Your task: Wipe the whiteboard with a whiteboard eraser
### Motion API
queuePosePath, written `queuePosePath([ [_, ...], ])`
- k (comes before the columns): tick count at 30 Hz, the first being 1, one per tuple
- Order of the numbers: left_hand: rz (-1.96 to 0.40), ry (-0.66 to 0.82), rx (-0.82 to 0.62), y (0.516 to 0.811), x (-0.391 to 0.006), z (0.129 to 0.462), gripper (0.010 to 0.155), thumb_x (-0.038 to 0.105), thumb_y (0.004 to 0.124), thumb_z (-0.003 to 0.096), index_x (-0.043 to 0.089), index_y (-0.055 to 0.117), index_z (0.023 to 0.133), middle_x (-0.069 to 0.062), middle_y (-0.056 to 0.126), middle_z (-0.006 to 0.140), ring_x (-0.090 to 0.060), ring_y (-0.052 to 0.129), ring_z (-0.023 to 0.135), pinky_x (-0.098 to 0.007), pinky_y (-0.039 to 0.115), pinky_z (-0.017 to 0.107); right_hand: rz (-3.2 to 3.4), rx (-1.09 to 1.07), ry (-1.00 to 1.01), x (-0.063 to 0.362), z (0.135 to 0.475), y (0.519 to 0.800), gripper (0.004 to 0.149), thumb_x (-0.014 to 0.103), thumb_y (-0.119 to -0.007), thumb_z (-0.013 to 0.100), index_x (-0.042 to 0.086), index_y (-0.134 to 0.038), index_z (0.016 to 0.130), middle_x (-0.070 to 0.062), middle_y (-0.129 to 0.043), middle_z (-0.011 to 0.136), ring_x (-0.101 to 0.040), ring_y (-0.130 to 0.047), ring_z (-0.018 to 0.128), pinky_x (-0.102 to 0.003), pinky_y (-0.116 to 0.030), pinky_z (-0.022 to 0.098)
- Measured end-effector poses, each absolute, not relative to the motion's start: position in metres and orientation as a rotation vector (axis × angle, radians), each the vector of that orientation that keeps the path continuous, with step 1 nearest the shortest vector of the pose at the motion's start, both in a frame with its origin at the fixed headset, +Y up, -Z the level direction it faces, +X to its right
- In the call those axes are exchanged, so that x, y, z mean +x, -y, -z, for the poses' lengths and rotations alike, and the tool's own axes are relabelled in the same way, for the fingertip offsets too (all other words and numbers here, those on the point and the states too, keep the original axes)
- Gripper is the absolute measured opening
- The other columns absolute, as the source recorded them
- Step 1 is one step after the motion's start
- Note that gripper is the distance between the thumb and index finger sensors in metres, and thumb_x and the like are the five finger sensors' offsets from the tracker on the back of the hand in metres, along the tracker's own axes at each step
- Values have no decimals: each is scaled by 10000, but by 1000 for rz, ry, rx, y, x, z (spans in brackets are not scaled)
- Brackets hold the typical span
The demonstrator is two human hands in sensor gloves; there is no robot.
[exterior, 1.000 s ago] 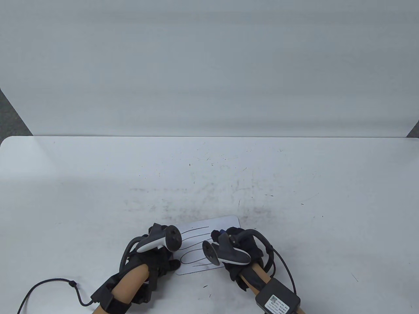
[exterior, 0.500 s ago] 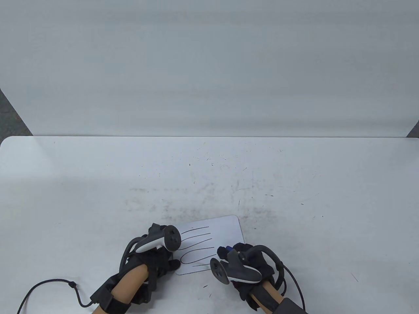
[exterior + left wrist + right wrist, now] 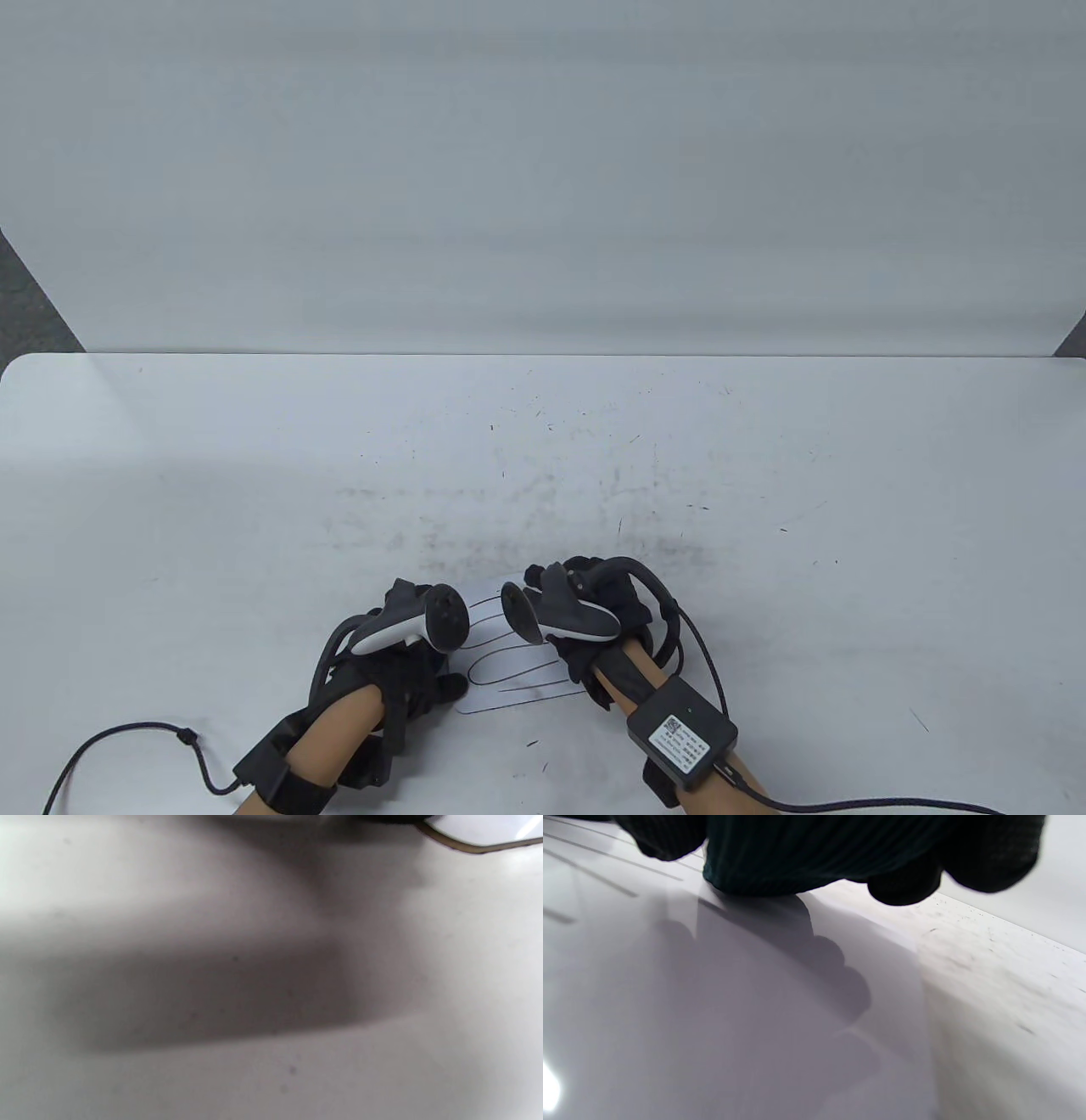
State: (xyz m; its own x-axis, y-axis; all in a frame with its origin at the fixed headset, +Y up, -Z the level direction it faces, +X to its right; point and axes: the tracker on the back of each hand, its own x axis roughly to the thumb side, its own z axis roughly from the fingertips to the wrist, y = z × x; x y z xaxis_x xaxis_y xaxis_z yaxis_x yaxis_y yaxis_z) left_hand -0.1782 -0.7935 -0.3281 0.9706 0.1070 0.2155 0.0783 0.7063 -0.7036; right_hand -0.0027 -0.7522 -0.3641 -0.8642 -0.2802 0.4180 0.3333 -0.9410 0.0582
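A small whiteboard (image 3: 509,675) with black pen lines lies on the table near the front edge. My left hand (image 3: 416,658) holds its left edge, thumb on the board. The board's corner shows in the left wrist view (image 3: 488,827). My right hand (image 3: 585,607) is over the board's far part and grips a whiteboard eraser. The eraser's dark felt (image 3: 780,857) presses on the board surface (image 3: 712,1005), with gloved fingertips (image 3: 903,887) around it. In the table view the eraser is hidden under the hand.
The white table (image 3: 764,475) carries smudges and small dark specks behind the board. A white back panel (image 3: 543,170) stands along the far edge. A black cable (image 3: 127,739) trails off at the front left.
My right hand slid to the board's near right, then back to its far edge, now covering the top lines. The left hand and the board have not moved.
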Motion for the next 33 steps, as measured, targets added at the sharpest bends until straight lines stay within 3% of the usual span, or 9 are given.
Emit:
queuePosePath([
  [8,-11,248,-782,793,-178,328,928,492,535,413,169,-145,955,-177,-213,1007,-522,-162,938,-681,57,695,2746,-565,151,-9,370,756,649,497,-684,359,330,-476,951,-240,-683,894,-407,-831,624,-470,-808,344],
  [24,-25,243,-771,794,-179,328,930,500,541,412,180,-140,960,-163,-221,1010,-505,-162,945,-669,52,698,2672,-697,214,37,266,756,666,503,-688,356,325,-458,955,-243,-677,900,-404,-829,630,-463,-814,348],
  [33,-38,241,-778,794,-181,328,930,503,542,414,190,-147,956,-148,-234,1006,-494,-179,940,-661,35,694,2664,-701,256,33,275,753,664,505,-684,352,327,-467,954,-236,-686,899,-405,-832,630,-469,-810,348],
])
